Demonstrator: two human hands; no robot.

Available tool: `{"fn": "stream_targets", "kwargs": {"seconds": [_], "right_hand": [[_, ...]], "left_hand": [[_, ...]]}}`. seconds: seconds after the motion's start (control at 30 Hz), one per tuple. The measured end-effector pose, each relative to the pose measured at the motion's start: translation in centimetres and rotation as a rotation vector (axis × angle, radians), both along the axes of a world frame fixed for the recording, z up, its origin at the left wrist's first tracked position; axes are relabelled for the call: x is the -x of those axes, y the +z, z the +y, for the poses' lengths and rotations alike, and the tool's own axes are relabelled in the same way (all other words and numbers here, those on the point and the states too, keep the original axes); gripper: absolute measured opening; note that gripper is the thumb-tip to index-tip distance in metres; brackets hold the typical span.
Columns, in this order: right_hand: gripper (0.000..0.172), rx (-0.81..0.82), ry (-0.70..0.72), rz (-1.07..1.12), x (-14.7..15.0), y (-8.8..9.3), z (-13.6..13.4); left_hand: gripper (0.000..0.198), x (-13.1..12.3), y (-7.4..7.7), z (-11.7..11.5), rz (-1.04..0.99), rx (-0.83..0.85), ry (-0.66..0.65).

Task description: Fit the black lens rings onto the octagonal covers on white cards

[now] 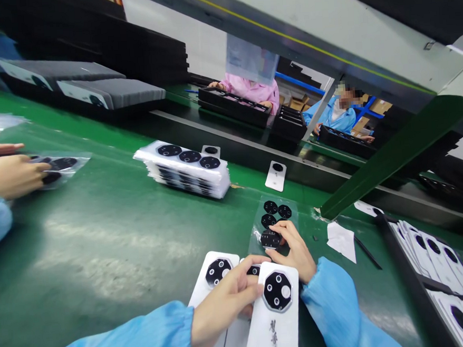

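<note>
My left hand [228,300] is closed around the edge of a white phone back panel [274,324], which has a black camera window near its top and dark lettering lower down. Beneath that hand lie further white panels [210,270] with similar black camera windows. Just beyond them, my right hand [294,248] pinches a black camera lens sticker [270,239] at the near end of a see-through sheet [255,238]. Several more black stickers remain on the sheet. Whether the pinched one has lifted off the sheet, I cannot tell.
A thick stack of sticker sheets [187,174] stands mid-bench. At left, a co-worker's hand [13,175] rests over another sheet. White panels fill a black tray [400,267] at right, near a paper scrap [341,242] and black stick [367,253]. A green post [397,156] rises beyond.
</note>
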State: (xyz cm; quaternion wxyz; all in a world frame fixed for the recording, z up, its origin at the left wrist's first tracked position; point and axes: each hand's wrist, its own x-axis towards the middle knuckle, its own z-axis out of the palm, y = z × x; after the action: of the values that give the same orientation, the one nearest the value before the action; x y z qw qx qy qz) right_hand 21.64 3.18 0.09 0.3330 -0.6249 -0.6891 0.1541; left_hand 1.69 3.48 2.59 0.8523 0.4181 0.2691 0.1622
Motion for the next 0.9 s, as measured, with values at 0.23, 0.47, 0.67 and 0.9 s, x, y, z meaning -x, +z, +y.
{"fn": "stream_targets", "kwargs": {"seconds": [0.23, 0.47, 0.67, 0.9], "right_hand": [[0.038, -0.024, -0.056, 0.053, -1.1, 1.6, -0.6], [0.036, -0.025, -0.132, 0.126, -3.2, 3.0, -2.9], [0.033, 0.003, -0.144, 0.123, -2.7, 3.1, -4.6], [0.032, -0.018, -0.135, 0.102, -1.9, 3.0, -5.0]], "left_hand": [[0.05, 0.0, -0.2, 0.0, -0.012, 0.009, -0.003], [0.046, 0.0, 0.0, 0.0, -0.01, -0.021, 0.026], [0.047, -0.2, 0.2, -0.1, -0.037, -0.06, 0.127], [0.054, 1.0, 0.3, 0.0, -0.052, -0.065, 0.213]]}}
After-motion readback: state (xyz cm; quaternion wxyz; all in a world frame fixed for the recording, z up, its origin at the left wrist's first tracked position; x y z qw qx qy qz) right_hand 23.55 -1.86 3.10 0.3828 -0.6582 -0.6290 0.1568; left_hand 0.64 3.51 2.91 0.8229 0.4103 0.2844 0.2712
